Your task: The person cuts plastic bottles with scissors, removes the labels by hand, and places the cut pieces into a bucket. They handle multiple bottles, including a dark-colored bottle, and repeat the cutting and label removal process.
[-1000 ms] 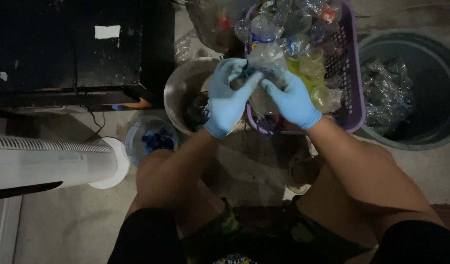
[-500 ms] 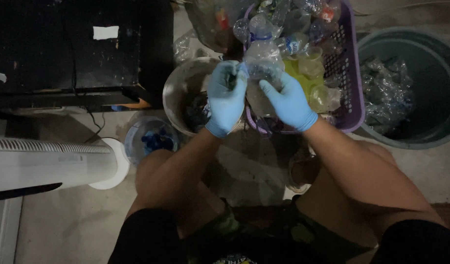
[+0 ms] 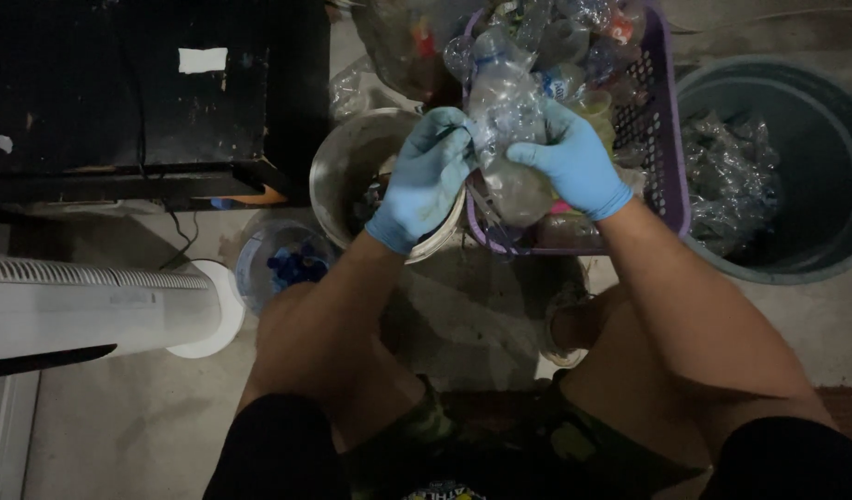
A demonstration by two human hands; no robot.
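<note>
Overhead, seen from a seated position: clear plastic bottle (image 3: pixel 505 111) gripped upright between two blue-gloved hands, just above the near rim of a purple basket (image 3: pixel 669 139) heaped with more bottles. Left hand (image 3: pixel 426 176) closed around the bottle's left side, fingers curled at its label band. Right hand (image 3: pixel 574 162) wrapped on the right side, thumb across the front. Below the left hand, a metal bucket (image 3: pixel 338 176) holding dark scraps. Beside the left knee, a small clear tub (image 3: pixel 259 268) with blue caps inside. Far right, a grey bin (image 3: pixel 815 167) partly filled with crushed clear plastic. At left, a white fan tower (image 3: pixel 93 310) lying along the floor and a black cabinet (image 3: pixel 120 102) behind it. Bare knees and camouflage shorts at bottom.
</note>
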